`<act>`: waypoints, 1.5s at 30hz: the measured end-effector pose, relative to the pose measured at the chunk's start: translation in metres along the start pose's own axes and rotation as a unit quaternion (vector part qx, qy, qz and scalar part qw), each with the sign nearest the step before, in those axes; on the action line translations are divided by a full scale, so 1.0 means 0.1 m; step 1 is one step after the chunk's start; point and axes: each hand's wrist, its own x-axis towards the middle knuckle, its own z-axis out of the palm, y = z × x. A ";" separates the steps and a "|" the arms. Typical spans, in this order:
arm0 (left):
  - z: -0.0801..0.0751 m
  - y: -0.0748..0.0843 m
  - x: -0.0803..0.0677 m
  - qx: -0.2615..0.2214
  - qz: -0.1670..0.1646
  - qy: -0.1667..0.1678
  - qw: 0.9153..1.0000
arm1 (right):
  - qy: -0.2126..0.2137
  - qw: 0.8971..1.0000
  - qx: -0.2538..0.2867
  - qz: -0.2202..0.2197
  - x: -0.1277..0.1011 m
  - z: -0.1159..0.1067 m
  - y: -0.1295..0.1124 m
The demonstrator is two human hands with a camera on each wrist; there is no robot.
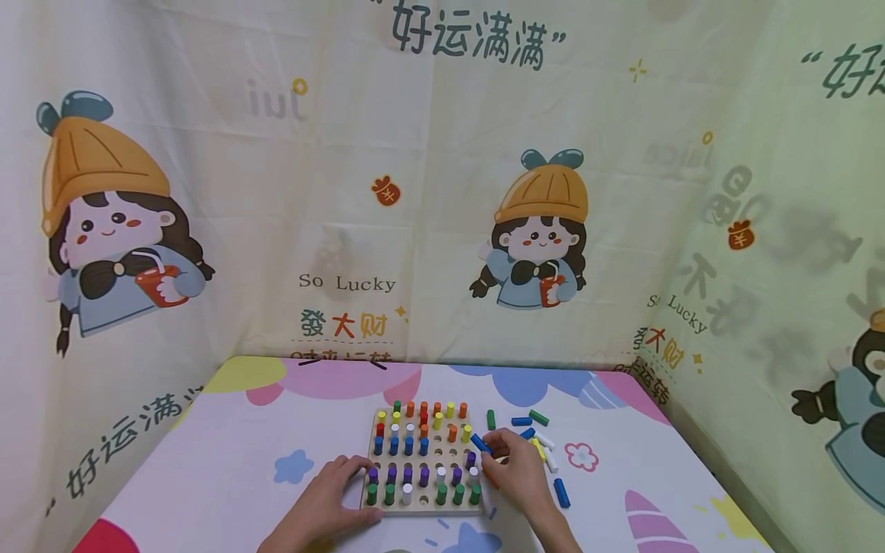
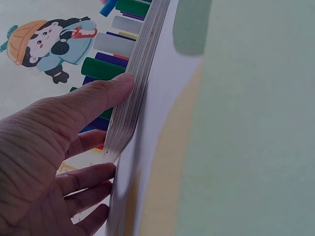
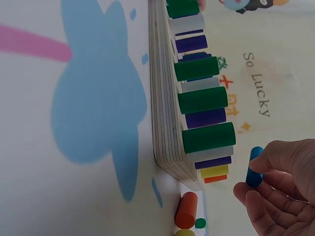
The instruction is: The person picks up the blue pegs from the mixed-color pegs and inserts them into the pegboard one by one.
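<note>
A wooden pegboard (image 1: 442,512) lies on the table, with rows of coloured pegs upright in its holes and a few bare holes. My left hand (image 1: 323,495) holds its near left corner. In the left wrist view the thumb (image 2: 110,91) presses the layered front edge, the other fingers around the left side. Between thumb and fingertips, my right hand (image 1: 517,470) pinches a blue peg (image 1: 480,443) over the board's right edge. In the right wrist view this tilted blue peg (image 3: 254,168) is apart from the standing green pegs (image 3: 209,137).
Loose pegs lie right of the board, among them a green peg (image 1: 491,419), a white peg (image 1: 551,461) and a blue peg (image 1: 561,493). An orange peg (image 3: 186,210) lies beside the board's corner. Printed curtains (image 1: 442,230) hang behind and beside the table.
</note>
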 end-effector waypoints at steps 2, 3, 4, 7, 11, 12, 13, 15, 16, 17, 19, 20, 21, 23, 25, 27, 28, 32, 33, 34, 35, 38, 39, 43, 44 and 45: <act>0.00 0.00 0.00 0.000 0.001 0.001 1.000 | -0.002 1.000 -0.001 0.000 0.00 0.01 -0.02; 0.00 0.00 0.00 0.001 0.003 0.002 1.000 | -0.003 1.000 0.000 0.002 0.00 0.01 -0.02; 0.01 0.00 -0.01 0.000 0.004 0.003 1.000 | -0.003 1.000 0.000 0.000 -0.01 0.02 -0.03; 0.01 0.00 -0.01 -0.001 0.002 0.004 1.000 | -0.001 1.000 0.002 -0.005 -0.01 0.04 -0.05; 0.01 -0.01 -0.01 -0.002 0.005 0.004 1.000 | -0.002 1.000 0.008 -0.013 -0.01 0.06 -0.06; 0.01 -0.01 -0.01 -0.002 0.007 0.003 1.000 | -0.004 1.000 0.010 -0.016 0.00 0.07 -0.06; 0.00 -0.01 -0.01 -0.001 0.008 0.003 1.000 | -0.005 1.000 0.012 -0.018 0.00 0.08 -0.06; 0.00 -0.01 -0.01 -0.002 0.010 0.001 1.000 | -0.009 1.000 0.012 -0.023 0.00 0.09 -0.06; 0.00 -0.01 -0.01 -0.002 0.010 0.001 1.000 | -0.011 1.000 0.012 -0.025 0.01 0.09 -0.06; 0.00 -0.01 0.00 -0.001 0.010 0.001 1.000 | -0.012 1.000 0.012 -0.026 0.01 0.09 -0.06; 0.00 -0.01 0.00 0.000 0.010 0.001 1.000 | -0.015 0.999 0.012 -0.027 0.01 0.10 -0.07; 0.00 -0.01 0.00 0.000 0.010 0.001 1.000 | -0.016 0.999 0.011 -0.027 0.01 0.10 -0.08; 0.01 -0.01 0.00 0.000 0.010 0.001 1.000 | -0.017 0.999 0.012 -0.026 0.01 0.10 -0.08; 0.01 -0.01 0.00 0.002 0.012 0.002 1.000 | -0.020 0.999 0.013 -0.025 0.02 0.10 -0.09; 0.01 -0.01 0.01 0.003 0.014 0.002 1.000 | -0.024 0.999 0.014 -0.025 0.02 0.11 -0.11; 0.01 -0.02 0.00 0.003 0.013 0.003 1.000 | -0.026 0.999 0.016 -0.025 0.02 0.11 -0.12; 0.01 -0.02 0.00 0.003 0.012 0.004 1.000 | -0.027 0.999 0.015 -0.026 0.02 0.11 -0.12; 0.00 -0.02 0.00 0.001 0.006 0.003 1.000 | -0.029 0.999 0.014 -0.028 0.01 0.13 -0.14; 0.00 -0.02 0.00 0.002 0.005 0.002 1.000 | -0.029 0.999 0.013 -0.029 0.01 0.14 -0.14; 0.00 -0.02 0.00 0.003 0.004 0.003 1.000 | -0.029 0.999 0.013 -0.030 0.01 0.14 -0.14; 0.00 -0.02 0.00 0.004 0.003 0.003 1.000 | -0.029 0.999 0.013 -0.032 0.01 0.14 -0.15; 0.01 -0.03 0.01 0.008 0.001 0.005 1.000 | -0.028 0.999 0.012 -0.036 0.01 0.16 -0.16; 0.01 -0.03 0.01 0.007 0.001 0.005 1.000 | -0.029 0.999 0.012 -0.037 0.01 0.16 -0.16; 0.01 -0.02 0.01 0.007 0.002 0.004 1.000 | -0.029 0.999 0.008 -0.037 0.02 0.18 -0.17; 0.01 -0.02 0.01 0.007 0.004 0.004 1.000 | -0.029 0.999 0.006 -0.038 0.03 0.19 -0.17; 0.01 -0.02 0.01 0.007 0.006 0.003 1.000 | -0.029 0.999 0.004 -0.038 0.03 0.19 -0.17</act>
